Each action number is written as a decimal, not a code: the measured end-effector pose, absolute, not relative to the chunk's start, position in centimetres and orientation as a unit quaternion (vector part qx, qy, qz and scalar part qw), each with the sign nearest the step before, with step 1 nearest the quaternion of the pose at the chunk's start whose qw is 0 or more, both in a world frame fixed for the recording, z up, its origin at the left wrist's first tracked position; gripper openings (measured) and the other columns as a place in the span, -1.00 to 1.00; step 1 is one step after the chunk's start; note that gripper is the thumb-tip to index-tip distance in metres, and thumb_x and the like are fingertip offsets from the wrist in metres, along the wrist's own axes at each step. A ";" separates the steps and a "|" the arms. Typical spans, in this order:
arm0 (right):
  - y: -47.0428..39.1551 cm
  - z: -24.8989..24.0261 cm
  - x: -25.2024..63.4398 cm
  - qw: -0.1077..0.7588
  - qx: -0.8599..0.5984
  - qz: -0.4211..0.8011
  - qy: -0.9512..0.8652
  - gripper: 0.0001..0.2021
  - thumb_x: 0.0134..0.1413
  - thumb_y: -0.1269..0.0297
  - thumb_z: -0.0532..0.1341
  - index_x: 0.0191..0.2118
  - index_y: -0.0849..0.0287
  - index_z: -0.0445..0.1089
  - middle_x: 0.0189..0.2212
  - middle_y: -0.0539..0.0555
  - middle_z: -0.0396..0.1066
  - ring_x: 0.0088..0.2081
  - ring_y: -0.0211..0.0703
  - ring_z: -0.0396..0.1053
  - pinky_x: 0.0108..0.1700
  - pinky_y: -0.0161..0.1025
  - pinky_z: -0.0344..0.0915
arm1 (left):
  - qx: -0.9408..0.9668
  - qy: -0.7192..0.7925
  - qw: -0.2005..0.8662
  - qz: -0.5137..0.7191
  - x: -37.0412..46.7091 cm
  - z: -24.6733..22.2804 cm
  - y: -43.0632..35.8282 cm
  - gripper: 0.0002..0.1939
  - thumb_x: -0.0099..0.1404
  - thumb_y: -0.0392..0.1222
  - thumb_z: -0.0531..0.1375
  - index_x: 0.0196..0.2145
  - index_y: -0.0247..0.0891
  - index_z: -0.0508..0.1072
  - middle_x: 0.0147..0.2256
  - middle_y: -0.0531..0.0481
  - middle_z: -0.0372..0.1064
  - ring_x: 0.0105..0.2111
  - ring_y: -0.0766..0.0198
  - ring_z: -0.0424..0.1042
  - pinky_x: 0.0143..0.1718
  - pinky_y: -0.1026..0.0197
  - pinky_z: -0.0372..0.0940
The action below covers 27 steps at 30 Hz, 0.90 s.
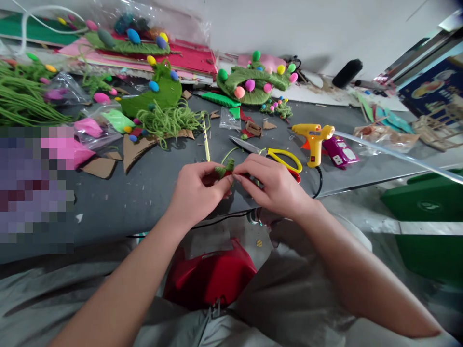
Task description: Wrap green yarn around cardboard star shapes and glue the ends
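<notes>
"So, where's the green wound piece [230,165]?"
"Just on the near side of the scissors [270,153], left hand [197,193] and right hand [275,185] pinching; even, close fingertip pressure should steady it."

No words or numbers can be read here. On the right, the green bin [405,200] has a round, pale sign on its side, but it is too blurry to make out, and the purple packet [339,148] has white marks too small to read. At the far right, the blue panel [415,96] has a picture and small, fuzzy marks.
</notes>
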State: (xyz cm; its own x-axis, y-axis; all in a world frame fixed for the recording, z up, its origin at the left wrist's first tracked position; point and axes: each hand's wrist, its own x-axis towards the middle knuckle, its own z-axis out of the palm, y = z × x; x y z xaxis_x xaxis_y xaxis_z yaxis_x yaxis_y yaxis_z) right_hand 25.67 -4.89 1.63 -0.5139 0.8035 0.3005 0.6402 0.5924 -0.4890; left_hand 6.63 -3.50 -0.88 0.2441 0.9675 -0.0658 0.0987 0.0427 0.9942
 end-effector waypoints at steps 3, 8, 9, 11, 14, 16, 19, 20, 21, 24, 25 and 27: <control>-4.7 1.7 25.8 0.281 -0.407 0.167 -0.853 -0.86 0.37 0.35 0.12 -0.15 0.15 0.44 -0.26 0.12 0.45 -0.22 -0.13 0.39 -0.17 -0.20 0.31 | 0.544 0.452 0.592 0.385 6.4 -0.5 -3.3 -0.93 0.16 -0.22 0.36 -0.42 -0.26 0.61 -0.56 0.02 0.46 -0.55 0.29 0.44 -0.50 0.28 0.37; -4.9 2.2 25.8 0.335 -0.418 0.202 -0.820 -0.91 0.31 0.29 0.24 -0.23 0.14 0.48 -0.32 0.05 0.47 -0.31 -0.21 0.37 -0.25 -0.24 0.29 | 0.503 0.408 0.672 0.360 5.8 -0.2 -3.3 -0.94 0.09 -0.26 0.42 -0.45 -0.26 0.62 -0.58 0.06 0.42 -0.59 0.35 0.42 -0.55 0.34 0.32; -4.9 2.3 25.7 0.345 -0.429 0.214 -0.807 -0.91 0.28 0.27 0.28 -0.25 0.15 0.49 -0.34 0.03 0.47 -0.34 -0.24 0.35 -0.29 -0.27 0.28 | 0.488 0.395 0.693 0.354 5.8 -0.2 -3.3 -0.94 0.08 -0.25 0.43 -0.45 -0.25 0.63 -0.58 0.06 0.42 -0.59 0.35 0.42 -0.55 0.35 0.32; -5.1 2.5 25.8 0.361 -0.451 0.253 -0.776 -0.89 0.23 0.24 0.33 -0.28 0.16 0.50 -0.38 0.00 0.46 -0.41 -0.29 0.31 -0.37 -0.30 0.24 | 0.457 0.368 0.733 0.345 5.6 -0.2 -3.5 -0.93 0.08 -0.25 0.44 -0.44 -0.24 0.64 -0.57 0.07 0.41 -0.59 0.37 0.42 -0.56 0.36 0.33; -5.1 2.9 25.9 0.366 -0.463 0.361 -0.722 -0.83 0.17 0.18 0.37 -0.28 0.18 0.50 -0.42 0.00 0.47 -0.43 -0.29 0.32 -0.42 -0.32 0.24 | 0.422 0.329 0.776 0.333 5.6 -0.3 -3.7 -0.95 0.10 -0.26 0.43 -0.42 -0.21 0.65 -0.55 0.08 0.41 -0.60 0.40 0.42 -0.56 0.39 0.32; -5.1 3.2 26.1 0.362 -0.454 0.437 -0.687 -0.78 0.13 0.13 0.40 -0.29 0.19 0.50 -0.44 0.00 0.48 -0.42 -0.26 0.35 -0.39 -0.30 0.28 | 0.407 0.310 0.796 0.324 5.5 -0.3 -3.8 -0.96 0.12 -0.28 0.42 -0.41 -0.20 0.65 -0.55 0.07 0.41 -0.60 0.41 0.41 -0.57 0.39 0.31; -4.9 3.3 26.2 0.350 -0.447 0.500 -0.654 -0.75 0.09 0.10 0.42 -0.30 0.20 0.51 -0.44 0.00 0.48 -0.40 -0.25 0.37 -0.35 -0.29 0.31 | 0.394 0.297 0.811 0.315 5.5 -0.3 -4.0 -0.97 0.12 -0.27 0.41 -0.42 -0.21 0.65 -0.56 0.05 0.42 -0.61 0.38 0.41 -0.59 0.36 0.29; -4.8 3.2 26.2 0.350 -0.446 0.511 -0.647 -0.74 0.08 0.10 0.43 -0.31 0.20 0.52 -0.44 0.00 0.48 -0.40 -0.25 0.37 -0.34 -0.29 0.31 | 0.391 0.293 0.814 0.315 5.5 -0.3 -4.1 -0.97 0.11 -0.26 0.41 -0.41 -0.21 0.65 -0.56 0.04 0.42 -0.61 0.37 0.40 -0.58 0.35 0.28; -4.8 3.1 26.1 0.354 -0.444 0.520 -0.639 -0.75 0.08 0.10 0.43 -0.31 0.20 0.52 -0.44 0.00 0.47 -0.39 -0.26 0.36 -0.34 -0.29 0.31 | 0.386 0.289 0.817 0.317 5.6 -0.3 -4.1 -0.96 0.12 -0.25 0.41 -0.41 -0.21 0.65 -0.56 0.03 0.43 -0.61 0.37 0.40 -0.58 0.34 0.28; -4.8 2.6 25.5 0.383 -0.438 0.542 -0.607 -0.77 0.10 0.12 0.42 -0.29 0.19 0.51 -0.42 -0.02 0.46 -0.41 -0.30 0.33 -0.37 -0.33 0.28 | 0.364 0.275 0.822 0.341 5.8 -0.2 -4.2 -0.95 0.12 -0.24 0.41 -0.40 -0.22 0.65 -0.56 0.02 0.44 -0.60 0.38 0.38 -0.56 0.33 0.30; -4.8 2.3 25.3 0.394 -0.437 0.546 -0.597 -0.78 0.11 0.13 0.41 -0.28 0.19 0.52 -0.42 -0.02 0.46 -0.43 -0.32 0.31 -0.40 -0.34 0.26 | 0.353 0.272 0.822 0.354 5.9 -0.2 -4.2 -0.95 0.12 -0.24 0.41 -0.40 -0.23 0.65 -0.56 0.02 0.43 -0.60 0.39 0.38 -0.55 0.34 0.30; -4.9 1.8 24.8 0.413 -0.445 0.529 -0.593 -0.80 0.14 0.16 0.39 -0.26 0.20 0.52 -0.42 -0.02 0.46 -0.45 -0.34 0.29 -0.43 -0.35 0.23 | 0.329 0.274 0.820 0.380 6.2 -0.2 -4.2 -0.94 0.11 -0.25 0.42 -0.39 -0.25 0.65 -0.55 0.04 0.44 -0.58 0.41 0.40 -0.53 0.38 0.32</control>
State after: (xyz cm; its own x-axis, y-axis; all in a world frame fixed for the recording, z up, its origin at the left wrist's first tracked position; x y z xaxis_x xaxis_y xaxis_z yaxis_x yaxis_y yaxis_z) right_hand 24.78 -4.92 1.75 -0.2627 0.9647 0.0198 0.0907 0.0451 -0.9949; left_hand 6.17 -4.15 -0.16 0.5617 0.8031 -0.1989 -0.4434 0.4952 0.7471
